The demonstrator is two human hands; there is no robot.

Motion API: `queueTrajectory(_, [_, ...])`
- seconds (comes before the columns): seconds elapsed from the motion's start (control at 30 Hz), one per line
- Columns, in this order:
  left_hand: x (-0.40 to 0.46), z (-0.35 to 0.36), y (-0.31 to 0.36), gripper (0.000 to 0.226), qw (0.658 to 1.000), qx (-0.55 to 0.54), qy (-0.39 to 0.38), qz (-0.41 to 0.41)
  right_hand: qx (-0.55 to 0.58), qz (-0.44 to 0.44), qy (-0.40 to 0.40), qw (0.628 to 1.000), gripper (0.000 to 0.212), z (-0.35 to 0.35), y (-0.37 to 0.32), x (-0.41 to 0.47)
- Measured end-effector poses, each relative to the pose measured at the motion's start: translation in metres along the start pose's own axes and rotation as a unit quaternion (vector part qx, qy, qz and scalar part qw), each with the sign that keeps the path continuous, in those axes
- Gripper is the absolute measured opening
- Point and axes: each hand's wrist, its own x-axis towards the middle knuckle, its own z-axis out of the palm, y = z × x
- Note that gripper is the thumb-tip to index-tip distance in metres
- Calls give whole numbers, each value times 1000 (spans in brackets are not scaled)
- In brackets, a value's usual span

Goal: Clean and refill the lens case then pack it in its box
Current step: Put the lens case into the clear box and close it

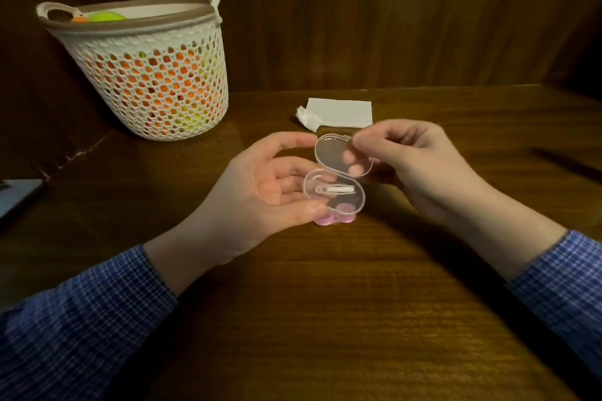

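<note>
**Clear box stands open in both hands, lens case waiting beneath**

Checked blue sleeves (81,312) frame the near edge of a dark wooden table (325,319), and above them two bare hands meet over a small clear plastic box (334,195). It is hinged open: the left hand (260,195) cradles the lower half, thumb curled against its near rim and fingers bent behind it, while the right hand (413,166) pinches the raised lid (342,156) between thumb and fingertips, one fingertip showing through the clear plastic. Neither hand is slack; both are closed on the box.

Inside the lower half lies a small white applicator (335,189), possibly tweezers. Just under the box, at its near edge, sits the pink lens case (335,218), its two round caps showing. Whether it rests on the table or is partly held by the left hand cannot be told.

Judging by the layout, the task looks to be at one end or the other: the box is open, but the case is not inside it. No solution bottle is in view, and whether the case has been cleaned or refilled cannot be read here. A folded white tissue (338,114) lies beyond the hands. Packing and closing the lid appear to remain.

A white mesh basket (156,75) of orange and yellow-green items stands at the far left.
</note>
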Motion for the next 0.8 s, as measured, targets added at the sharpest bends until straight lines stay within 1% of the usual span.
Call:
queueTrajectory(0.1, [1,-2,-3,84,999,25,18,12,10,107,-40,993,15,4,2,11])
queueTrajectory(0.17, [2,-2,-5,80,998,53,25,19,16,157,-45,986,13,6,1,18])
queueTrajectory(0.23, [3,-2,-6,73,996,81,33,20,14,180,-44,983,12,6,1,23])
queueTrajectory(0.3, [5,-2,-8,66,993,110,43,17,11,181,-35,983,10,6,3,28])
queueTrajectory(0.4, [6,-2,-10,61,990,131,60,8,6,168,-20,986,11,6,7,31])
queueTrajectory(0.47, [8,-4,-12,60,987,143,72,6,-23,144,13,989,15,6,11,32])
queueTrajectory(0.53, [10,-7,-15,56,981,173,87,2,-99,89,71,989,14,1,16,31])
queueTrajectory(0.57, [11,-9,-16,55,977,193,94,-1,-144,53,87,984,12,-3,18,27])
queueTrajectory(0.6, [12,-12,-17,54,972,212,101,-5,-182,19,84,980,9,-8,19,21])
queueTrajectory(0.63, [13,-14,-18,53,967,231,106,-9,-212,-5,59,976,6,-13,21,14])
queueTrajectory(0.67, [15,-17,-19,53,963,247,109,-14,-243,-19,16,970,3,-18,22,6])
queueTrajectory(0.73, [18,-21,-20,52,956,271,110,-25,-324,-20,-69,943,19,-23,24,-7])
queueTrajectory(0.77, [20,-22,-21,52,953,282,105,-29,-356,-21,-95,929,26,-24,24,-10])
queueTrajectory(0.8, [22,-22,-21,51,950,295,98,-34,-371,-30,-105,922,27,-24,24,-10])
